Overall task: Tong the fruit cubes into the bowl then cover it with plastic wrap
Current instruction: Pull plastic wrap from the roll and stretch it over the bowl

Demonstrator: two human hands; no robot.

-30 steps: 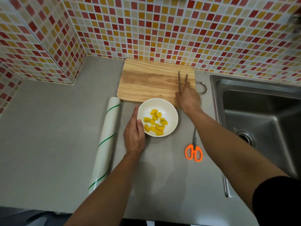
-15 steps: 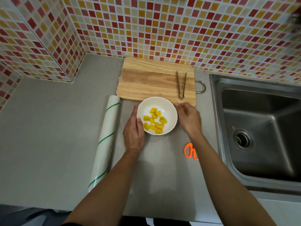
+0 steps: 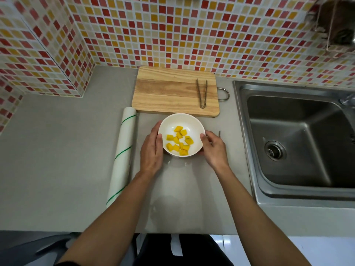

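Head view, the only one I have. Centre of frame: a white bowl (image 3: 181, 121) sits on the grey countertop (image 3: 57, 150), holding a loose heap of yellow fruit cubes (image 3: 179, 141), most lying toward the lower half of the bowl. I count roughly a dozen; a few overlap, so the exact number is unclear.

My left hand (image 3: 151, 150) is cupped against the bowl's left wall, thumb lying along the rim. My right hand (image 3: 215, 148) wraps the right wall, thumb on the rim, fingers curled under the side. Both hands grip the bowl between them. I cannot tell whether the bowl rests on the counter or is slightly lifted.

Just above the bowl, a wooden cutting board (image 3: 169, 91) lies flat against the tiled wall (image 3: 172, 31); its near edge is just beside the bowl's far rim. Metal tongs (image 3: 202, 93) lie on the board's right part, tips pointing to the top of the frame, untouched. The board's metal handle loop sticks out on its right side.

Left of the bowl, a roll of plastic wrap (image 3: 123, 154) with green stripes lies lengthwise on the counter, near my left hand but apart from it.

Right of frame: a steel sink (image 3: 299, 143), basin bare around the drain. A thin metal point shows just beyond my right hand; the rest is hidden under it.
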